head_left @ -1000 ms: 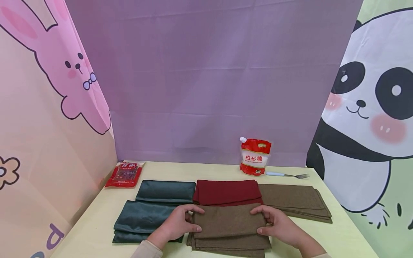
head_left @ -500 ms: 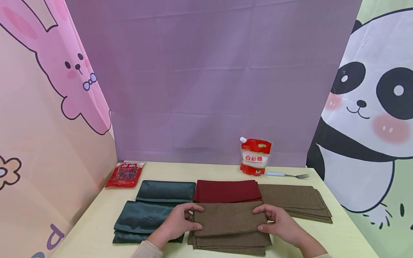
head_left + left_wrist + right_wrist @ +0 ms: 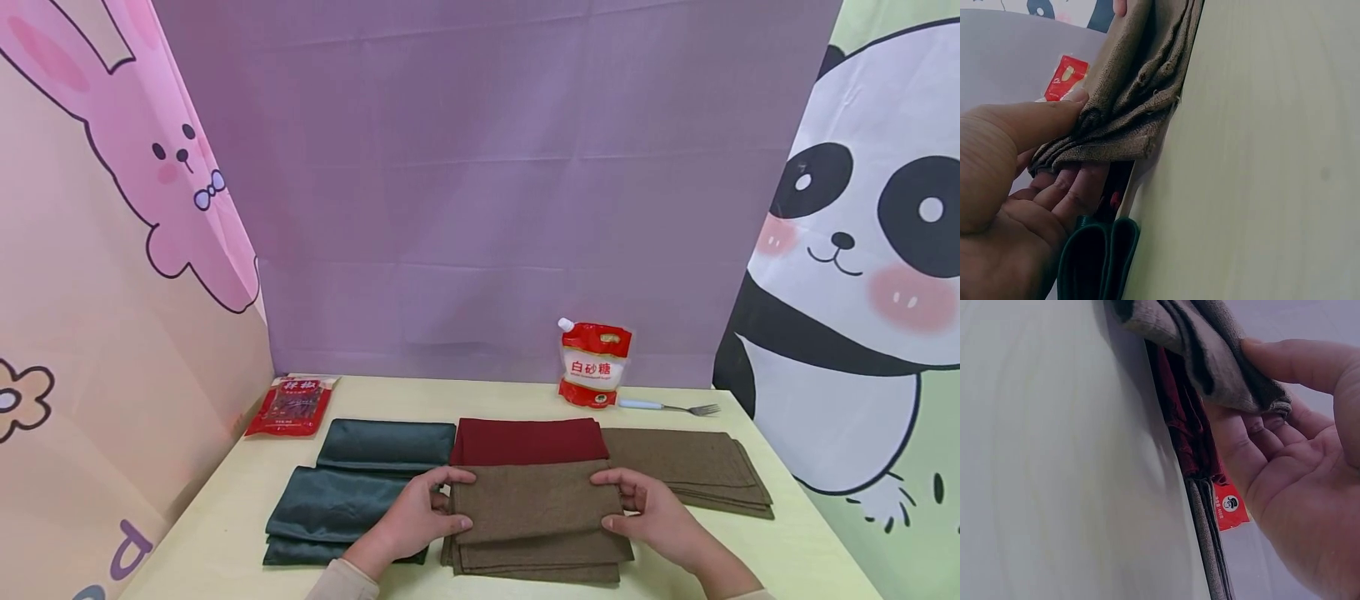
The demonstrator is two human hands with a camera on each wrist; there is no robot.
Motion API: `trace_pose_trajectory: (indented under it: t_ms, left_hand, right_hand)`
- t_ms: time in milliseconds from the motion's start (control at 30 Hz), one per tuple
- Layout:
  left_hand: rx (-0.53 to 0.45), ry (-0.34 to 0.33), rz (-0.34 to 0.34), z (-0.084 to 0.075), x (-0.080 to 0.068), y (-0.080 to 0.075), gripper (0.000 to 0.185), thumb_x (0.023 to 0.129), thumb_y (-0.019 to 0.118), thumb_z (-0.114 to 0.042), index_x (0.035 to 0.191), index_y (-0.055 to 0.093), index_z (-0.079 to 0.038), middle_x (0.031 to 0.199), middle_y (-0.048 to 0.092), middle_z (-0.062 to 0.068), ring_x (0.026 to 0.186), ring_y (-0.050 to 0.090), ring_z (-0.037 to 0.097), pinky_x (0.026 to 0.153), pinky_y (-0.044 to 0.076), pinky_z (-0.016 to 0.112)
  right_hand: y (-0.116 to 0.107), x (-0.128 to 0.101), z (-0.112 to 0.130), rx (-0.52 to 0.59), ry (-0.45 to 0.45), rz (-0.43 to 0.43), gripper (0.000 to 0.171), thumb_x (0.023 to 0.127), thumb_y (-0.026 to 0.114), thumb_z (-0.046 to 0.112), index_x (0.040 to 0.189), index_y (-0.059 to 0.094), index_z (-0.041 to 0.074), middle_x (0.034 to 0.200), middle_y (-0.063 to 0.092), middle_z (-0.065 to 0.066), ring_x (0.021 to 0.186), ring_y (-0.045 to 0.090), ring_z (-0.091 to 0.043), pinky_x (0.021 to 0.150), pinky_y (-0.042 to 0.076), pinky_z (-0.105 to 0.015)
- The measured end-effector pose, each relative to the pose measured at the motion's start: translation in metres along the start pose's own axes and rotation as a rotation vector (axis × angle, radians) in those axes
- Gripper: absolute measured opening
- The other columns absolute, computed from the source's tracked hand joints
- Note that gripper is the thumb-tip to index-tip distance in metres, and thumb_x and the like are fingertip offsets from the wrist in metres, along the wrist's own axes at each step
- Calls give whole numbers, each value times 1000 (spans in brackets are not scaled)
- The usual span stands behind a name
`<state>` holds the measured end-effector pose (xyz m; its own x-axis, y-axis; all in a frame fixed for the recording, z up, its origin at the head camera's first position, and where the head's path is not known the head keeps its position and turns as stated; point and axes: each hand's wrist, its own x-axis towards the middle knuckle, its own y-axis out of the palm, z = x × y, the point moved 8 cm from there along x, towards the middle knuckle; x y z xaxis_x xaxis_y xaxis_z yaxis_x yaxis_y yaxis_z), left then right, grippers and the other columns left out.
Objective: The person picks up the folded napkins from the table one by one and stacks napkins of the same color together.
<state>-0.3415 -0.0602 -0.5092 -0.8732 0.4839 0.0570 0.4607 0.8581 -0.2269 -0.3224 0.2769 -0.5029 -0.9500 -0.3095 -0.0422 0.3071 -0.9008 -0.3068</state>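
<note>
The folded brown cloth [image 3: 536, 500] lies on the bench [image 3: 795, 542], directly in front of the red cloth [image 3: 528, 442], with its long axis running left to right across the person's body. Each short end sits inside one grip: the left hand [image 3: 420, 517] pinches the left end, thumb on top and fingers underneath, and the right hand [image 3: 648, 517] pinches the right end the same way. The wrist views confirm it, the left thumb [image 3: 1035, 119] pressing the bunched layers down onto the fingers [image 3: 1079, 187], the right thumb [image 3: 1297, 362] doing likewise. So both grips are clamped on the brown cloth, one on each end, neither nearer than the other. It rests on more brown layers. The green cloths [image 3: 337, 500] lie left of the red cloth, a second brown stack [image 3: 690, 467] right of it.
</note>
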Motion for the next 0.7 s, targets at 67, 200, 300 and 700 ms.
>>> trace_pose_trajectory:
  t_ms: [67,200,300,700]
  left_hand:
    - [-7,6,-3,0,0,0,52,87,84,-1,135,66,-12,123,66,12,82,72,21,72,58,28]
    - [7,20,-24,-1,1,-2,50,87,85,-1,133,68,-12,122,65,11,83,71,20,72,58,27]
    - [39,25,-41,-2,1,-4,49,86,86,-4,132,70,-14,117,66,10,82,68,20,72,56,27]
    - [50,53,-76,-2,2,-5,42,89,85,-8,128,74,-16,108,69,5,76,59,15,67,52,25]
  right_hand:
    - [-1,0,0,4,-4,-10,57,89,82,1,140,59,1,129,65,-19,109,66,-32,87,59,-32]
    - [-2,-1,2,0,-16,-33,57,89,82,2,141,59,1,131,64,-19,110,65,-32,86,58,-30]
    - [-2,-1,5,-3,-30,-46,57,89,82,3,141,59,2,131,64,-20,111,65,-32,86,58,-28]
    - [-10,-3,9,-25,-41,-128,57,89,82,6,141,61,5,131,67,-18,110,67,-28,84,58,-30]
